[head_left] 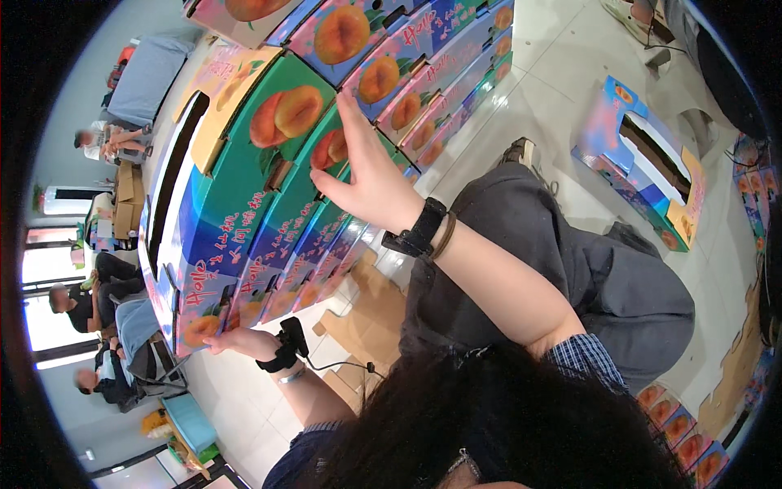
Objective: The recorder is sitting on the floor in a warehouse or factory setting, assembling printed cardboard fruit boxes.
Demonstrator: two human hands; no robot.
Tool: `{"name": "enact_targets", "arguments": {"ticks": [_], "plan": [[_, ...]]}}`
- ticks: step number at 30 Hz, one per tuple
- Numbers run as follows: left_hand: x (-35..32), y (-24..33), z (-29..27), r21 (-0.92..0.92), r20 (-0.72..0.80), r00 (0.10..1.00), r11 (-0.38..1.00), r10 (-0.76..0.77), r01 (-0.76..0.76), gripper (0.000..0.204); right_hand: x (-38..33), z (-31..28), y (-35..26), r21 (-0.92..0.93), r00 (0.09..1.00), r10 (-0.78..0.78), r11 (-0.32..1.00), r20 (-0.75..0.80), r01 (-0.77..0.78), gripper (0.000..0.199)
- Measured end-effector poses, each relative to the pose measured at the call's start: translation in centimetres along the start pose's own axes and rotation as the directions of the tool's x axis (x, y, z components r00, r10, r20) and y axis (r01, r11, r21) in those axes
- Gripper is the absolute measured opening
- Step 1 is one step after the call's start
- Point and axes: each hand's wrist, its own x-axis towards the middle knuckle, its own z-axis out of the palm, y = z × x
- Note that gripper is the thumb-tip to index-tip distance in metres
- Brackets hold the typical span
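A stack of printed cardboard fruit boxes stands before me, in green, blue and pink with peach pictures. The end box (220, 196) has a long dark slot on its face. My right hand (371, 175) lies against the side of the stack, with its fingers stretched out and the thumb spread apart. At the lower corner of the end box, my left hand (243, 344) grips the edge, its fingers partly hidden. Both wrists carry black straps, and a small black device with a cable (295, 338) sits at the left one.
Another fruit box (643, 163) with an opening lies on the tiled floor to the right. Flattened brown cardboard (366, 306) is on the floor beside the stack. More fruit boxes (680, 432) show at the lower right. Several people sit along the far left.
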Motion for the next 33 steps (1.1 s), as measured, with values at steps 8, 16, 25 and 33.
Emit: {"name": "enact_targets", "arguments": {"ticks": [8,16,25,33], "plan": [[1.1,-0.4,-1.1,-0.001,0.027,0.995,0.996,-0.093,0.093,0.063,0.1,0.0,-0.2,0.047,0.996,0.032,0.998,0.087,-0.037,0.085],[0.9,-0.5,-0.3,-0.034,0.016,0.989,0.988,-0.147,0.148,0.048,-2.0,-5.8,4.1,-0.064,0.996,0.035,0.997,-0.079,-0.04,0.076],[1.2,0.8,-0.7,0.059,-0.007,0.998,0.996,-0.06,0.06,0.043,-13.7,-43.5,8.8,0.236,0.437,0.545,0.777,-0.716,-0.584,0.05],[2.1,0.2,-0.6,0.06,-0.076,0.992,0.992,-0.103,0.107,0.042,-18.2,-55.9,6.6,0.165,0.12,0.469,0.521,-0.875,-0.838,0.058]]}}
